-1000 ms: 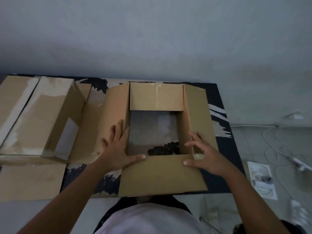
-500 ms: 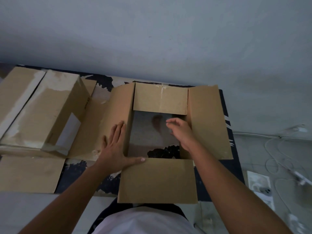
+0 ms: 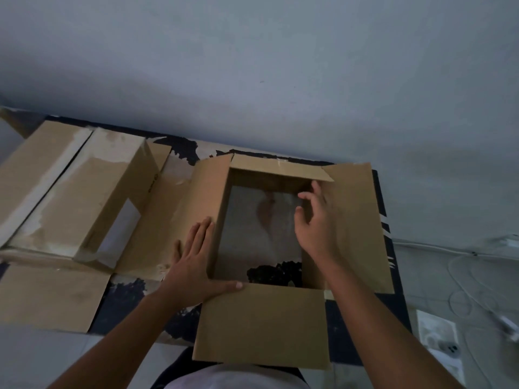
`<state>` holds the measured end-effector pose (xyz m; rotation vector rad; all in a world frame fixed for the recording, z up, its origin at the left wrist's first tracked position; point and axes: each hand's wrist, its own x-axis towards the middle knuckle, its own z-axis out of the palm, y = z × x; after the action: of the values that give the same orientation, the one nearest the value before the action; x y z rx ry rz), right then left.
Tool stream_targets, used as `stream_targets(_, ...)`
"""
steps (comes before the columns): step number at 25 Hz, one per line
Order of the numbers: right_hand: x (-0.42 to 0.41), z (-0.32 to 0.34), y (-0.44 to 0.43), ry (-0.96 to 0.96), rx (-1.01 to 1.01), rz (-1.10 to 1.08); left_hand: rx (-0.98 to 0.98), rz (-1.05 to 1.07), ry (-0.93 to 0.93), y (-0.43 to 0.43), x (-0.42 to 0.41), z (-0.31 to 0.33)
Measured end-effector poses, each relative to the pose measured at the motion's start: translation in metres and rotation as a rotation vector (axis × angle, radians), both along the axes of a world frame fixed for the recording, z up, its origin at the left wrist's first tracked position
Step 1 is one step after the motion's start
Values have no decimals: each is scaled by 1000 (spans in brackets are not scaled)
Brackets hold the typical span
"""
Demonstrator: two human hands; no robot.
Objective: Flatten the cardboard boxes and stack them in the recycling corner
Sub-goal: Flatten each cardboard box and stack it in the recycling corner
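Observation:
An open brown cardboard box (image 3: pixel 261 324) stands on a dark patterned table (image 3: pixel 348 335) in front of me, all its top flaps spread outward. Through its open bottom the table surface shows. My left hand (image 3: pixel 193 265) lies flat on the box's left flap, thumb along the near flap's fold. My right hand (image 3: pixel 317 226) reaches inside the box near the far right corner, fingers spread and holding nothing. A second, closed cardboard box (image 3: pixel 84 197) with pale tape marks lies on its side to the left, its flaps spread on the table.
A pale wall rises directly behind the table. On the floor to the right lie white cables (image 3: pixel 471 282) and a sheet of paper (image 3: pixel 438 341). The near box flap overhangs the table's front edge above my lap.
My right hand left the box's near right corner, entered the box and moved toward its far right corner. The far flap has tipped up. My left hand has stayed put.

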<state>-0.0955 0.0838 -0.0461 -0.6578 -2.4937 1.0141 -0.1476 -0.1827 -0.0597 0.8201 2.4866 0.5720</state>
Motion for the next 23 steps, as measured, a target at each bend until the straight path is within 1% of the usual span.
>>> stream_targets(2,-15,1,20,-148,237,60,-1,1,-2,0,0,0)
stream_targets(3,-24,6,29,-232,308,71,-1,-1,-4,-1,0,0)
stream_targets(8,-71,13,73,-531,488,150,-34,5,23,-2,0,1)
stream_targets(10,-86,13,82,-614,499,162,-46,11,27,-2,1,2)
stream_targets(12,-95,8,85,-683,452,173,-50,16,32,-3,1,2)
stream_targets(15,-97,-6,88,-758,459,190,-58,32,43,-3,2,1)
stream_targets(20,-97,5,90,-764,401,211,-68,36,71,-2,5,3)
stream_targets(23,-75,8,80,-751,421,177,-60,56,122,-4,9,1)
